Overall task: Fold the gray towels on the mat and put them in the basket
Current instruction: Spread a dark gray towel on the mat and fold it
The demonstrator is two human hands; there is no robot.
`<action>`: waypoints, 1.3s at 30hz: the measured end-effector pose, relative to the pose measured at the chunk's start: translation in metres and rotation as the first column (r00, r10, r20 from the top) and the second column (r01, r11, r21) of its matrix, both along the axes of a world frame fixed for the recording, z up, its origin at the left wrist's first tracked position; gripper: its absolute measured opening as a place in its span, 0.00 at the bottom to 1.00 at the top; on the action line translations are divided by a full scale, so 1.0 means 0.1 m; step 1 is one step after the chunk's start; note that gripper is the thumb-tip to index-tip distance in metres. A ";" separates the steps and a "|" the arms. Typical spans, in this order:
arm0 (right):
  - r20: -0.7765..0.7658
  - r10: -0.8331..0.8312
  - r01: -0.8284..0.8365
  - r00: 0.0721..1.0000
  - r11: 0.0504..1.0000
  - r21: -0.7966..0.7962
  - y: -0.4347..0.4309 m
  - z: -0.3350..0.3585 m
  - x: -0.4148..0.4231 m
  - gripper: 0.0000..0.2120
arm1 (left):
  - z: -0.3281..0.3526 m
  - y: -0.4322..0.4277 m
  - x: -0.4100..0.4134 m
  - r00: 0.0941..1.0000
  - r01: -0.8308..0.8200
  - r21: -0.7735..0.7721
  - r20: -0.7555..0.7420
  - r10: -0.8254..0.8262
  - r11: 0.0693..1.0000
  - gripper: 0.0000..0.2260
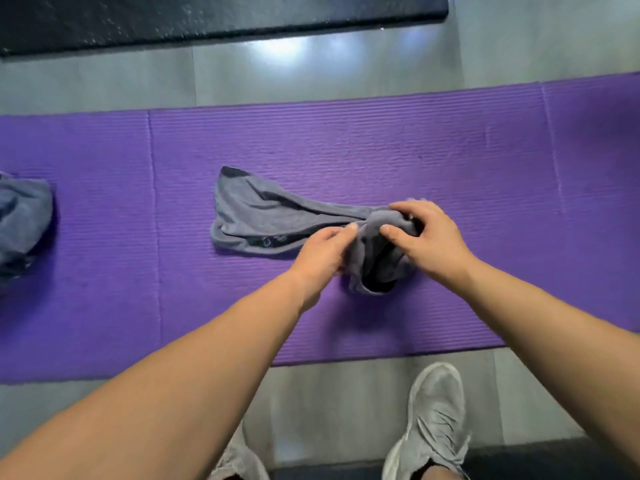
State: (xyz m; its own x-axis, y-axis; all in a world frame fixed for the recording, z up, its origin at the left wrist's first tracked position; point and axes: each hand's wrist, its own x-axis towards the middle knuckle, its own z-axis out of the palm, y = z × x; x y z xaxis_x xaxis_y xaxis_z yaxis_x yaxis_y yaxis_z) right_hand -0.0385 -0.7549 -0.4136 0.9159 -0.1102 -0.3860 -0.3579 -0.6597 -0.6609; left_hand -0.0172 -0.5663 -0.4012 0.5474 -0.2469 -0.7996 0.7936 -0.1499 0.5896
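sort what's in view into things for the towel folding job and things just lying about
For the job: gray towel gripped by left hand and right hand, crumpled towel at left edge, purple mat.
Just there: black mat, gray shoes.

Gray tiled floor [104, 88], black mat [207, 15] — far side, gray sneakers [433, 420]

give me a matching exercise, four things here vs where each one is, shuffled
1. long gray towel
2. bunched gray towel
3. right gray sneaker
4. black mat

A. on the floor, near side of the purple mat
B. beyond the purple mat, top of view
C. left end of the purple mat
D. middle of the purple mat, gripped by left hand and right hand

Pairs: 1-D, 2-C, 3-A, 4-B
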 end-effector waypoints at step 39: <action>0.261 -0.336 0.189 0.905 0.867 0.460 -0.18 -0.50 0.03 0.08 | -0.20 -0.58 1.05 0.878 -0.470 -0.289 -0.059 0.475 0.834 0.03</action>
State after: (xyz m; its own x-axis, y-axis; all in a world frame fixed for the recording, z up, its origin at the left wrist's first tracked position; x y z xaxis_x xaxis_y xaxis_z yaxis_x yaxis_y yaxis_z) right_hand -0.0351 -0.7732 -0.4633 0.9551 -0.2616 -0.1388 -0.1965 -0.2093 -0.9579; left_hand 0.0875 -0.6240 -0.4213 0.6675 -0.1712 -0.7247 0.7152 0.4181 0.5600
